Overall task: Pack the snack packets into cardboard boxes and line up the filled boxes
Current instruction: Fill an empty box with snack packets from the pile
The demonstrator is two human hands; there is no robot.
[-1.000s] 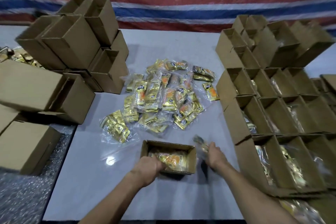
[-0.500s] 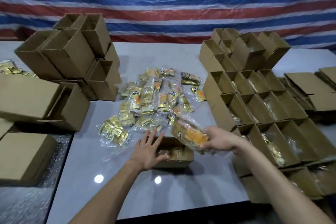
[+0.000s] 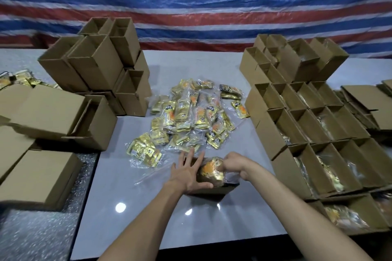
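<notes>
- Cardboard boxes [image 3: 318,125], open-topped and filled with gold packets, stand in tight rows down the right side of the table [image 3: 148,207].
- Empty boxes [image 3: 95,65] are stacked loosely on the left, well apart from those rows.
- Loose snack packets [image 3: 191,121] lie heaped mid-table, just beyond the hands.
- The box being packed [image 3: 210,190] sits at the near edge of the heap, mouth up, between the two hands.
- The left hand [image 3: 187,172] is flat, its fingers straight and spread, and it lies against the box's left side to steady it.
- The right hand [image 3: 235,165] is curled round a gold-and-orange packet [image 3: 212,170] at the box's mouth. Blur makes it unclear whether this is one packet or a clear bag of several.
- The step in hand looks to be filling this box. The next move calls for seating the packet below the rim and letting go. After that, either more packets come from the heap or the box slides right to join the rows.
</notes>
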